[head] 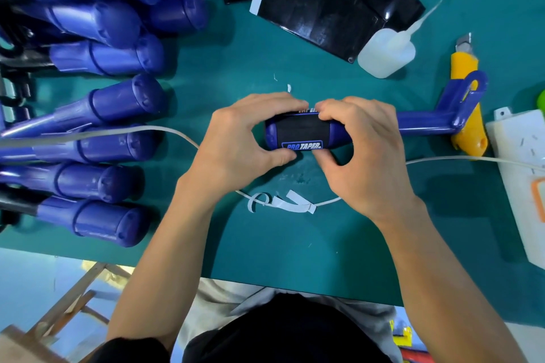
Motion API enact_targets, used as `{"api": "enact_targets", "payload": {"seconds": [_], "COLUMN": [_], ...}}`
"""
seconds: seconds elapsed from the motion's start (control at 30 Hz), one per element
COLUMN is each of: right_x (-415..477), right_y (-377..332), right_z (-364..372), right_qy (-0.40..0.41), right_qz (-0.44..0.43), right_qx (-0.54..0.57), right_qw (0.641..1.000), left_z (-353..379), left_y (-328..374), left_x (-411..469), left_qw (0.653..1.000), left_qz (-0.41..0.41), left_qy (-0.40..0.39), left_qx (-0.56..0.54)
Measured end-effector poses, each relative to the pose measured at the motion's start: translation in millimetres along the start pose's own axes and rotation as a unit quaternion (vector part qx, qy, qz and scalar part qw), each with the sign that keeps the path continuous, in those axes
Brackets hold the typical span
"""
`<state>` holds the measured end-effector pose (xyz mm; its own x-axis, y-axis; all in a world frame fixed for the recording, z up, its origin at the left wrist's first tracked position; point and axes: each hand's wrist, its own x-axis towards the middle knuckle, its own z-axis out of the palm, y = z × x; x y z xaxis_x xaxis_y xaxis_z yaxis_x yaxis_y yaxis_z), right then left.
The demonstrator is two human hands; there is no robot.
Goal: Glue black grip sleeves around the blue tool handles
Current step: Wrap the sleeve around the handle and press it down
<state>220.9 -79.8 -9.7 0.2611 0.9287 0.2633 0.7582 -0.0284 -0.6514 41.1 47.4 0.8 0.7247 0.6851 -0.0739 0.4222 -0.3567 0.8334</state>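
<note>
An assembly workshop: a green worktop bearing many identical blue tool handles, stacked black grip sleeves, a glue bottle and a utility knife

Black grip sleeve – "PRO TAPER" logo on near edge – same print partly hidden on far edge.

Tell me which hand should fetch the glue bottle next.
Right, probably. The glue bottle lies beyond the right hand, on its own side. The left hand grips the butt end of the sleeved handle and could steady it alone.
</note>
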Motion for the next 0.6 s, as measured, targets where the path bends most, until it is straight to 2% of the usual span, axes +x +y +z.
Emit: {"api": "enact_targets", "payload": {"seconds": [0.17, 0.3, 0.37, 0.47, 0.6], "right_x": [1.6, 5.9, 7.3, 7.1, 5.4], "right_y": [-6.4, -9.8, -12.6, -15.6, -15.5], "right_z": [-4.5, 2.4, 4.2, 4.5, 3.7], "right_qy": [0.023, 0.030, 0.044, 0.053, 0.046], "right_qz": [0.072, 0.108, 0.115, 0.112, 0.106], "right_qx": [0.054, -0.002, -0.011, -0.006, 0.005], "right_qw": [0.996, 0.994, 0.992, 0.992, 0.993], "left_z": [1.4, 1.8, 3.1, 9.5, 15.5], "left_y": [7.1, 7.9, 6.5, 6.9, 10.6], "left_x": [1.5, 2.0, 2.2, 5.1, 8.7], "left_qw": [0.999, 0.998, 0.998, 0.988, 0.986], "left_qz": [0.015, 0.020, 0.011, -0.039, -0.075], "left_qy": [-0.035, -0.050, -0.044, 0.007, 0.007], "left_qx": [0.008, 0.013, -0.046, -0.150, -0.149]}}
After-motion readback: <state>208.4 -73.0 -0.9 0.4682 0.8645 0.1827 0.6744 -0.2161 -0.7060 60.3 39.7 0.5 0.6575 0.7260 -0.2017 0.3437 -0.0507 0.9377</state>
